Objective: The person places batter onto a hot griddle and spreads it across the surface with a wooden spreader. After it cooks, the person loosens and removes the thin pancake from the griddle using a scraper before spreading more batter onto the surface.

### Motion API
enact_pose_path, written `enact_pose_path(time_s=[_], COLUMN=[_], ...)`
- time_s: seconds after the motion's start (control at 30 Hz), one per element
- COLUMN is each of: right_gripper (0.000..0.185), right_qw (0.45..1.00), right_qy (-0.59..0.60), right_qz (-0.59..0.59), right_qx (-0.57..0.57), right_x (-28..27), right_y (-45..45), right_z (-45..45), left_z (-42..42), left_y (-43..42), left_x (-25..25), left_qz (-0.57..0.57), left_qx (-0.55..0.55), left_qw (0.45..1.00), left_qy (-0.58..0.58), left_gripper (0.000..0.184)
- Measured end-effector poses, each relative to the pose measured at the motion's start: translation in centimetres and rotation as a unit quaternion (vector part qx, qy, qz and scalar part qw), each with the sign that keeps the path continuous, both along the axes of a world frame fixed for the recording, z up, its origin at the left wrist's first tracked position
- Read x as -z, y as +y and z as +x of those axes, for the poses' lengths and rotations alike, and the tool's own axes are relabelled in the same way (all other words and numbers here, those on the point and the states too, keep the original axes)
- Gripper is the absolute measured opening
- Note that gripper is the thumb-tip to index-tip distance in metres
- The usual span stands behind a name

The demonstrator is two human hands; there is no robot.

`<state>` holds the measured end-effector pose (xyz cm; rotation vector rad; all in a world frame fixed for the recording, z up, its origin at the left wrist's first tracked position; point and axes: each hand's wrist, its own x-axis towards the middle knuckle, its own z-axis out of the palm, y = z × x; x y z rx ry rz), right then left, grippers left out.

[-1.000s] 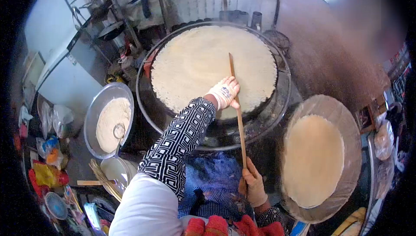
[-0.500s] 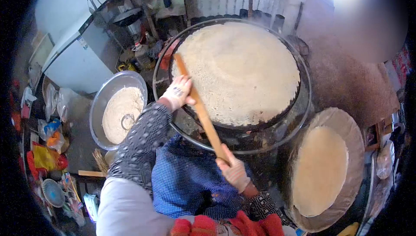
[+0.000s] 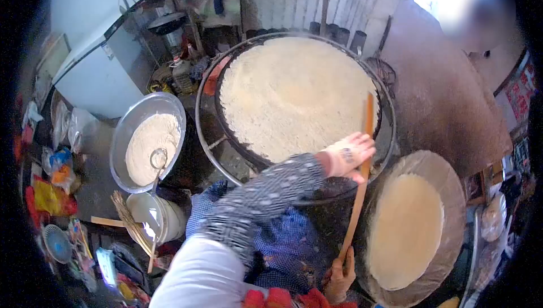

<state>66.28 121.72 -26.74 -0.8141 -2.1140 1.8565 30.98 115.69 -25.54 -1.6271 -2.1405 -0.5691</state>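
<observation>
A long flat wooden batter spreader (image 3: 358, 200) slants over the right side of a large round griddle (image 3: 257, 164). A thin pale layer of batter (image 3: 294, 90) covers most of the griddle. My left hand (image 3: 346, 155), in a light glove, is closed on the spreader's middle, over the griddle's right front edge. My right hand (image 3: 339, 278) is wrapped around its lower end, close to my body. Beside that hand, a lined oval basket (image 3: 452, 217) holds a pale flat oval sheet (image 3: 406, 231).
A metal basin (image 3: 121, 138) on the left contains thick batter and a ladle (image 3: 159, 158). Below it stands a white bucket (image 3: 169, 217) with a straw brush (image 3: 127, 214) across it. A white fridge-like cabinet (image 3: 99, 82) stands behind. A blurred person (image 3: 481, 14) is at the upper right.
The spreader has swept from the griddle's left side to its right edge, both hands staying on it. My left forearm now crosses the griddle's front, and my right hand has come lower.
</observation>
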Motion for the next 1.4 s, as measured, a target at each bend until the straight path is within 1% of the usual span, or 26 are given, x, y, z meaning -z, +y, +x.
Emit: enact_pose_path(time_s=[0.03, 0.1, 0.13, 0.2, 0.27, 0.33, 0.47, 0.53, 0.57, 0.6, 0.63, 0.67, 0.7, 0.77, 0.83, 0.9, 0.93, 0.97, 1.03, 1.1, 1.13, 1.2, 1.27, 1.3, 1.37, 1.4], right_gripper=[0.06, 0.062, 0.059, 0.056, 0.056, 0.058, 0.053, 0.052, 0.052, 0.052, 0.053, 0.054, 0.055, 0.048, 0.048, 0.05, 0.051, 0.052, 0.058, 0.057, 0.055, 0.052, 0.049, 0.051, 0.055, 0.054], right_qw=[0.985, 0.977, 0.966, 0.958, 0.948, 0.939, 0.939, 0.941, 0.94, 0.939, 0.933, 0.926, 0.919, 0.908, 0.907, 0.898, 0.888, 0.873, 0.818, 0.839, 0.843, 0.946, 0.997, 0.993, 0.978, 0.968], right_qy=[-0.048, -0.04, -0.032, -0.031, -0.044, -0.067, -0.071, -0.057, -0.047, -0.036, -0.043, -0.048, -0.053, 0.018, -0.013, -0.038, -0.04, -0.04, 0.013, -0.061, 0.047, 0.069, -0.034, -0.029, -0.023, -0.021], right_qz=[-0.155, -0.211, -0.257, -0.277, -0.296, -0.305, -0.213, -0.148, -0.125, -0.101, -0.089, -0.076, -0.064, 0.051, 0.086, 0.173, 0.241, 0.306, 0.48, 0.488, 0.5, 0.279, 0.045, 0.062, 0.101, 0.066], right_qx=[0.054, -0.007, -0.028, -0.063, -0.106, -0.146, -0.262, -0.299, -0.314, -0.327, -0.346, -0.365, -0.384, -0.415, -0.412, -0.403, -0.391, -0.377, -0.317, -0.234, -0.191, -0.151, -0.047, -0.093, -0.18, -0.241], right_x=[-2.4, -2.9, -1.6, -3.9, -3.2, -2.4, -1.3, 1.4, 2.6, 3.8, 3.7, 3.7, 3.6, 2.0, 1.9, 1.3, 0.7, 0.4, 4.0, 2.2, 4.3, 6.7, 1.4, 1.9, 4.1, 3.0], right_y=[-0.5, 0.4, 1.5, 0.6, 1.1, 1.1, -0.6, -1.8, -2.5, -3.1, -3.5, -3.8, -4.2, -4.3, -4.0, -2.7, -2.1, -1.2, 3.2, 5.3, 8.0, 13.1, 8.2, 6.9, 6.4, 4.1], right_z=[-2.2, -5.7, -7.6, -11.2, -13.6, -16.3, -18.6, -18.0, -17.4, -16.8, -15.6, -14.5, -13.3, -10.8, -9.2, -8.4, -9.1, -9.6, -10.0, -10.2, -10.8, -10.1, -9.8, -9.6, -8.4, -7.8], left_z=[-2.2, -5.0, -7.0, -10.9, -12.4, -14.1, -13.4, -10.9, -9.0, -7.1, -4.5, -1.9, 0.4, 4.1, 7.0, 7.4, 7.0, 7.7, 8.8, 10.5, 11.3, 13.3, 15.7, 16.6, 20.3, 22.8], left_y=[2.7, 4.4, 4.1, 2.2, -2.4, -6.6, -15.3, -20.0, -22.2, -24.4, -26.2, -27.9, -29.8, -33.2, -35.4, -35.2, -35.6, -35.1, -32.6, -30.1, -28.4, -24.7, -21.1, -19.6, -16.6, -15.1], left_x=[2.1, 1.0, 0.4, -1.4, -1.3, -0.2, 1.7, 1.2, 0.9, 2.2, 0.8, 0.0, 0.5, 0.6, 1.4, 1.8, 4.2, 5.4, 3.6, 3.6, 2.8, 1.7, 0.9, 0.3, 3.3, 5.0], left_qz=[-0.009, -0.236, -0.274, -0.358, -0.283, -0.238, -0.182, -0.18, -0.18, -0.121, -0.147, -0.176, -0.073, -0.067, 0.035, 0.016, -0.067, -0.212, -0.261, -0.22, -0.249, -0.252, -0.246, -0.26, 0.002, -0.022], left_qx=[0.002, -0.071, -0.089, -0.117, -0.17, -0.212, -0.278, -0.297, -0.307, -0.325, -0.334, -0.355, -0.317, -0.352, -0.406, -0.39, -0.357, -0.376, -0.377, -0.388, -0.397, -0.416, -0.399, -0.37, -0.336, -0.275], left_qw=[1.0, 0.967, 0.954, 0.918, 0.94, 0.945, 0.942, 0.935, 0.929, 0.936, 0.928, 0.914, 0.944, 0.921, 0.903, 0.921, 0.931, 0.897, 0.874, 0.883, 0.864, 0.844, 0.842, 0.841, 0.931, 0.94], left_qy=[0.018, -0.063, -0.085, -0.128, -0.09, -0.07, -0.048, -0.076, -0.1, -0.057, -0.08, -0.091, -0.05, -0.152, -0.138, -0.001, -0.034, -0.091, -0.161, -0.147, -0.185, -0.228, -0.266, -0.298, -0.144, -0.2], left_gripper=[0.092, 0.094, 0.092, 0.089, 0.084, 0.088, 0.089, 0.086, 0.09, 0.095, 0.096, 0.091, 0.08, 0.057, 0.052, 0.051, 0.052, 0.049, 0.053, 0.047, 0.048, 0.049, 0.048, 0.047, 0.046, 0.044])
